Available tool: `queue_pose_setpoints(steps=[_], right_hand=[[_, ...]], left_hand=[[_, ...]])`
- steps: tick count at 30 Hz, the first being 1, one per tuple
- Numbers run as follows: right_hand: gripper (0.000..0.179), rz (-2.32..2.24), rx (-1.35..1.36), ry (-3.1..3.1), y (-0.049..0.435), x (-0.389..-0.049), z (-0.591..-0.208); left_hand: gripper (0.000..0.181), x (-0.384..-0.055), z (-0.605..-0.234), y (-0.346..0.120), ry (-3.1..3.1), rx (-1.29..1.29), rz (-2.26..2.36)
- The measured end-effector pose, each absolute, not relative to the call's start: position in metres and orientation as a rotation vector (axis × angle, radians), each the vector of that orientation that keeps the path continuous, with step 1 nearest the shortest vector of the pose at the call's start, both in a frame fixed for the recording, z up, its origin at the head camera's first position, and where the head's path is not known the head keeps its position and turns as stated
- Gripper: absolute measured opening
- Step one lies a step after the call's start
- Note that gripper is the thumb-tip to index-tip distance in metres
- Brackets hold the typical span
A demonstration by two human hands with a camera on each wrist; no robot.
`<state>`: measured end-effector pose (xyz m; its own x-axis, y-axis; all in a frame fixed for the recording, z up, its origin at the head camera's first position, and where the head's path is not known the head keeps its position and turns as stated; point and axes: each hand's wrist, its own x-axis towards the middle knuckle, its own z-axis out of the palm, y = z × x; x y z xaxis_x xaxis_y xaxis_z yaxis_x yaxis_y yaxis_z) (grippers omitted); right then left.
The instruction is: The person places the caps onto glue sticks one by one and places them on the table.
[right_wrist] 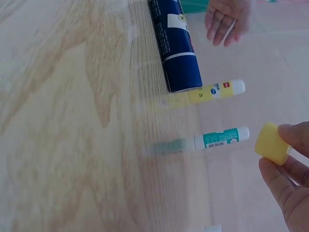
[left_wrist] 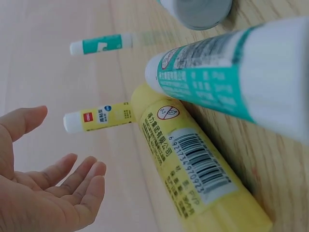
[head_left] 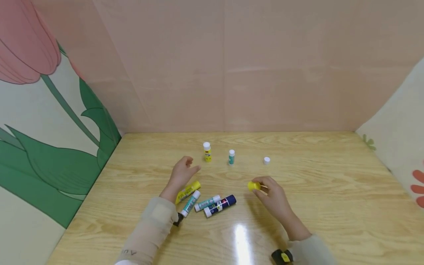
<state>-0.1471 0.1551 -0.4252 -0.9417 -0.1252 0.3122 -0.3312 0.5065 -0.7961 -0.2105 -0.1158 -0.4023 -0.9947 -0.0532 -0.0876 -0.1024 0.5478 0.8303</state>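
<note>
My right hand pinches a yellow cap between thumb and fingers, above the table. The left hand holds nothing; its fingers are spread and loosely bent. Just beyond it stands an upright yellow glue stick with a white top, apart from the fingers. A smaller teal glue stick with a white top is upright to its right. Beneath the left wrist lie a larger yellow glue stick and a teal and white glue stick, seen close in the left wrist view.
Another teal glue stick lies against a dark blue and white glue stick at the table's middle. A small white cap sits farther right. Behind the wooden table rises a pinkish backdrop.
</note>
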Motion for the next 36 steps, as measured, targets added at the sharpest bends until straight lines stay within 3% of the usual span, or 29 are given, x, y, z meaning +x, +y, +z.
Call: queue_pose_setpoints(steps=[36], right_hand=[[0.024,1.433,0.376,-2.544,0.156,-0.138,-0.425]], left_hand=[[0.049,-0.219,-0.396,-0.1,2.66,-0.119,1.527]])
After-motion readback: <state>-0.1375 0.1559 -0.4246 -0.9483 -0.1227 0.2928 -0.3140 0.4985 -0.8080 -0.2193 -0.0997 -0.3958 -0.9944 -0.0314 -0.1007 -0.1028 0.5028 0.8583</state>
